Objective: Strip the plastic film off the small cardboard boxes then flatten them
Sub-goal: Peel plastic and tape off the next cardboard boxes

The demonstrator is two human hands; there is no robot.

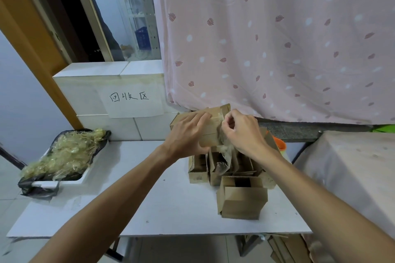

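Above the white desk [149,209], our left hand [188,134] grips the small brown cardboard box [210,128], its long axis running left-right, while our right hand [241,130] pinches the clear plastic film [225,151] at its right end, trailing nearward.

Two bare forearms [119,190], lean, tendons showing; bare hands, left hand [187,134], right hand [241,132]

Held box [210,136]: plain brown cardboard.
Film [224,156]: clear, greyish.
Boxes [243,200], bench's right edge: brown, dark inside.
Bench [166,209]: white.
Bag [34,188], bench's left edge: black, heaped with yellowish clear scraps [64,153].
Curtain [277,38]: pale pink, white and dark-red leaf print.
Sign [132,109]: white, black handwriting.
Cup [281,145]: orange.
Crate [141,37]: blue.
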